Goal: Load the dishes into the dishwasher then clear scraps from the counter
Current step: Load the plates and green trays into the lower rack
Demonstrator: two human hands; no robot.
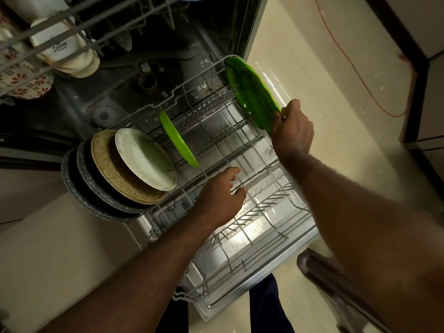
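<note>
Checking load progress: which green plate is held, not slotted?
The green plate at the rack's right end; the right hand grips its rim. The other plate stands free.

the lower rack (308,209) sits pulled out over the open door (240,292) in front of you, and up to its left the upper rack (72,27) holds cups (69,54). at the lower rack's left end a row of plates (115,169) stands on edge, one behind another, with a lone plate (179,140) upright in the tines just to their right. your right hand (293,128) grips the far plate (252,92) by its near rim at the rack's far right corner, and your left hand (221,195) is over the rack's middle, at a row of tines.
</note>
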